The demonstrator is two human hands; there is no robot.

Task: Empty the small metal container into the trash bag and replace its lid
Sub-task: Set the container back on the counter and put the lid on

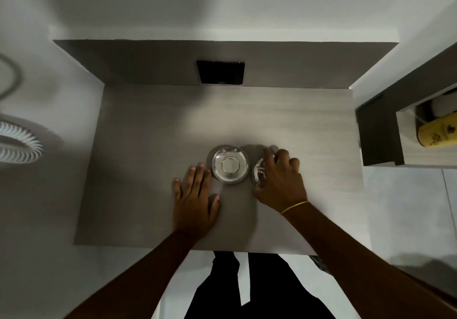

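Observation:
A round shiny metal piece with a pale central knob (230,164), shaped like a lid, sits on the grey tabletop (148,145) near its middle. Just to its right lies a second shiny round metal piece (257,173), apparently the small metal container. My right hand (280,182) covers most of it, with fingers curled over its top and thumb at its near edge. My left hand (195,200) lies flat on the tabletop. It holds nothing, and its fingertips almost touch the knobbed piece's left rim.
A black rectangular plate (220,72) is set in the dark back panel. To the right, a niche holds a yellow tin (437,133). A white ribbed ring (18,143) sits at the far left. The tabletop's front edge runs just ahead of my dark trousers (247,289).

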